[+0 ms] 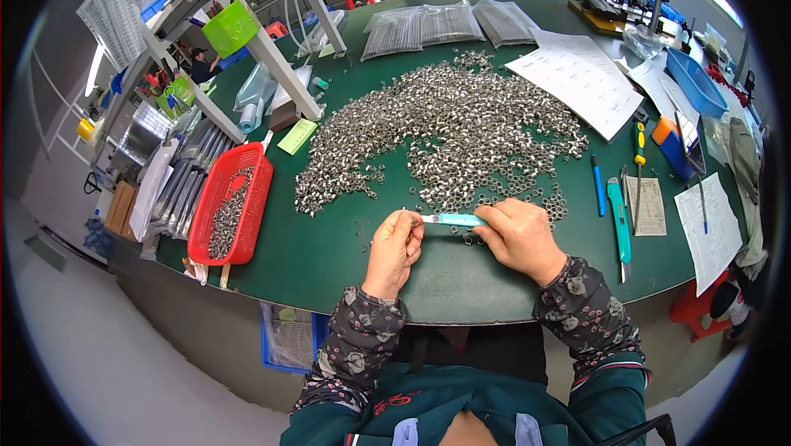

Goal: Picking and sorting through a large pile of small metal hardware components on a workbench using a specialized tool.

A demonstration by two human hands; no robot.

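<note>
My right hand (521,236) is closed around a teal-handled craft knife (461,219), its slim metal tip pointing left. That tip meets the fingertips of my left hand (395,252), which pinch a small metal ring (414,222) that is partly hidden by the fingers. Just beyond both hands spreads a wide heap of small silvery metal rings (445,116) on the green tabletop (461,289). Several loose rings (554,203) lie flat in a cluster by my right hand.
To the left stands a red plastic basket (262,191) with small metal parts. A blue pen (597,186), a green utility knife (618,219) and a yellow-handled screwdriver (639,145) lie at right. Paper sheets (581,92) and bagged rods (449,24) lie farther back. Shelf posts (284,75) rise at left.
</note>
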